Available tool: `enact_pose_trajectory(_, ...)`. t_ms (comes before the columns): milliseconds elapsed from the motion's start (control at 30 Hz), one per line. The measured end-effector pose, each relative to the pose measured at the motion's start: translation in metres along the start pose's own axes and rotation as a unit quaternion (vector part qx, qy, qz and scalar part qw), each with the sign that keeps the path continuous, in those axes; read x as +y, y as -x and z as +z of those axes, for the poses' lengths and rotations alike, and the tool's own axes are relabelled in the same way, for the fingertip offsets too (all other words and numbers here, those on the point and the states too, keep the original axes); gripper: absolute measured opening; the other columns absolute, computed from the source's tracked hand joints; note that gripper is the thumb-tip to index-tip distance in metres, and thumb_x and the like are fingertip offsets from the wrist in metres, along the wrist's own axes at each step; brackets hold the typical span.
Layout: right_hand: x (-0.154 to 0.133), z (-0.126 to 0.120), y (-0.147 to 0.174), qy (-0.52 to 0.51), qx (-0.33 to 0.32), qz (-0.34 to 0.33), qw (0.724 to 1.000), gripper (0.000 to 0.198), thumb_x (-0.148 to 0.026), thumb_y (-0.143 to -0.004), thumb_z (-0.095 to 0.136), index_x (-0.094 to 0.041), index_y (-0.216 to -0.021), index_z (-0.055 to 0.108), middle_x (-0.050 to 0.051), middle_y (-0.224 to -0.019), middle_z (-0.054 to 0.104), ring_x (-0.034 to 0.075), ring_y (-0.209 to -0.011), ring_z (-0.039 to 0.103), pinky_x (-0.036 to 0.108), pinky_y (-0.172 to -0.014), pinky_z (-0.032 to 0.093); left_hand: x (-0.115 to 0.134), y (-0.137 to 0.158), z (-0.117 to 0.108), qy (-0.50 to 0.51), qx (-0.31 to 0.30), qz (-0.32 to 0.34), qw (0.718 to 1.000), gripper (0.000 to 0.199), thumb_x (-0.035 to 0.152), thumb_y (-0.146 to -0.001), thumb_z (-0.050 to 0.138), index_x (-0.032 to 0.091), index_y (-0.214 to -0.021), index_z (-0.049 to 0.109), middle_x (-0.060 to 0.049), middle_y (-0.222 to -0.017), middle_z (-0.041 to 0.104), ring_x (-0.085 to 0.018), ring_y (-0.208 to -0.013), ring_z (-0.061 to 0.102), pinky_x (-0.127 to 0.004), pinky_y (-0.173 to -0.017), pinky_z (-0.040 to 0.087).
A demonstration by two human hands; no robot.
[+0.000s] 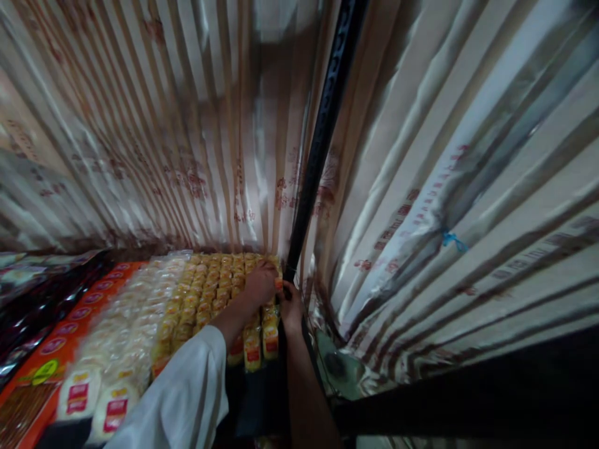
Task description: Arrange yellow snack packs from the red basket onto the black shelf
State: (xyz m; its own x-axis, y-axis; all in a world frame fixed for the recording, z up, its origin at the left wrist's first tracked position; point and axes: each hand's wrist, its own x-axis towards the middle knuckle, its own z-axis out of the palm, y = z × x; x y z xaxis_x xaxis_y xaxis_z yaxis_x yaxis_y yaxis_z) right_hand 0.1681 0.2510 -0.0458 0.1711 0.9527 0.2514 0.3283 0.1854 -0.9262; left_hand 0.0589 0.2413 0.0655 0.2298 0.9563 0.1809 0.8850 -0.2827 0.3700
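Rows of small yellow wrapped packets [206, 287] with red-and-yellow labels cover the right end of a dark display surface. My left hand [262, 282], below a white sleeve, reaches over the far right rows with its fingers bent. Beside it, my right hand [291, 305] is at the right edge of the rows, fingers curled inward. A yellow packet with an orange-red label [279, 284] shows between the two hands, and both appear to grip it. Dim light and blur hide the exact fingertip contact. Nearer to me, yellow packets [253, 352] stand at the front of the rows.
Left of the yellow rows lie clear-wrapped pale round packets [116, 368], an orange packet strip [60, 349] and dark shiny packages [28, 312]. A black post [322, 137] rises just beyond my hands. Pleated printed sheeting [210, 137] hangs behind, with a blue tie [455, 241] at right.
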Motion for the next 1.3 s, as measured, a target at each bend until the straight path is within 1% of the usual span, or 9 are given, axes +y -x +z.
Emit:
enact_pose_trajectory(133,-0.005,-0.002,0.000,0.027,-0.016,0.003,1.000,0.034,-0.034,-0.074,0.046,-0.018,-0.098,0.064,0.007,-0.092,0.069,0.022,-0.085,0.062,0.034,-0.080,0.046,0.002,0.005,-0.003,0.008,0.031,0.020,0.999,0.025,0.007,-0.073,0.047,0.014,-0.084,0.069,-0.010,-0.102,0.064,-0.019,-0.110,0.048,-0.030,-0.103,0.032)
enact_pose_trajectory(367,-0.001,0.001,0.000,-0.003,-0.001,-0.009,1.000,0.036,-0.029,-0.070,0.045,-0.015,-0.099,0.061,0.009,-0.093,0.068,0.021,-0.082,0.063,0.034,-0.076,0.048,0.013,0.024,-0.013,0.054,0.094,-0.016,0.994,0.031,0.004,-0.075,0.044,0.013,-0.090,0.068,-0.010,-0.104,0.063,-0.018,-0.110,0.049,-0.031,-0.098,0.039)
enact_pose_trajectory(567,0.001,-0.002,0.001,-0.035,0.033,-0.015,0.999,0.043,-0.027,-0.071,0.043,-0.015,-0.108,0.060,0.010,-0.112,0.063,0.021,-0.106,0.056,0.036,-0.096,0.040,0.028,0.051,-0.029,0.104,0.165,-0.034,0.980,0.032,0.002,-0.073,0.044,0.015,-0.091,0.068,-0.007,-0.104,0.063,-0.017,-0.105,0.053,-0.033,-0.097,0.041)
enact_pose_trajectory(767,-0.025,-0.021,0.010,-0.137,0.057,0.086,0.985,0.047,-0.030,-0.071,0.042,-0.010,-0.111,0.057,0.014,-0.111,0.063,0.022,-0.101,0.059,0.037,-0.090,0.045,0.056,0.100,-0.041,0.198,0.203,-0.036,0.958,0.032,0.005,-0.077,0.043,0.020,-0.091,0.067,-0.003,-0.100,0.066,-0.015,-0.099,0.057,-0.030,-0.092,0.044)
enact_pose_trajectory(933,-0.079,-0.061,0.065,-0.130,0.068,-0.042,0.988,0.039,-0.032,-0.079,0.045,-0.015,-0.114,0.053,0.012,-0.117,0.059,0.018,-0.108,0.054,0.035,-0.094,0.041,0.086,0.158,-0.039,0.321,0.169,-0.048,0.931,0.028,0.009,-0.079,0.042,0.019,-0.088,0.067,-0.002,-0.086,0.067,-0.012,-0.083,0.061,-0.024,-0.079,0.048)
enact_pose_trajectory(1033,-0.106,-0.085,0.124,-0.159,0.054,-0.072,0.983,0.035,-0.032,-0.084,0.044,-0.017,-0.115,0.050,0.009,-0.105,0.063,0.016,-0.096,0.059,0.033,-0.085,0.045,0.095,0.199,-0.023,0.378,0.153,-0.081,0.909,0.025,0.015,-0.081,0.041,0.017,-0.082,0.067,-0.003,-0.080,0.066,-0.012,-0.075,0.060,-0.023,-0.073,0.048)
enact_pose_trajectory(1100,-0.109,-0.097,0.169,-0.151,-0.012,-0.060,0.987,0.030,-0.032,-0.085,0.045,-0.018,-0.112,0.051,0.005,-0.091,0.064,0.015,-0.085,0.060,0.030,-0.078,0.047,0.092,0.229,-0.002,0.382,0.134,-0.125,0.906,0.025,0.017,-0.081,0.041,0.016,-0.079,0.066,-0.004,-0.078,0.066,-0.013,-0.076,0.060,-0.024,-0.073,0.048)
enact_pose_trajectory(1233,-0.069,-0.102,0.244,-0.080,-0.184,0.059,0.978,0.021,-0.033,-0.083,0.047,-0.021,-0.095,0.059,0.002,-0.078,0.065,0.015,-0.071,0.061,0.026,-0.068,0.048,0.068,0.278,0.063,0.346,0.026,-0.301,0.888,0.029,0.012,-0.077,0.040,0.017,-0.083,0.067,-0.004,-0.088,0.069,-0.016,-0.086,0.062,-0.027,-0.082,0.045)
enact_pose_trajectory(1300,-0.037,-0.093,0.263,-0.063,-0.234,0.118,0.963,0.021,-0.031,-0.078,0.052,-0.021,-0.093,0.062,0.004,-0.089,0.068,0.018,-0.083,0.062,0.029,-0.078,0.047,0.053,0.294,0.096,0.336,-0.044,-0.383,0.860,0.029,0.012,-0.077,0.041,0.014,-0.086,0.068,-0.007,-0.090,0.070,-0.017,-0.088,0.062,-0.028,-0.082,0.045)
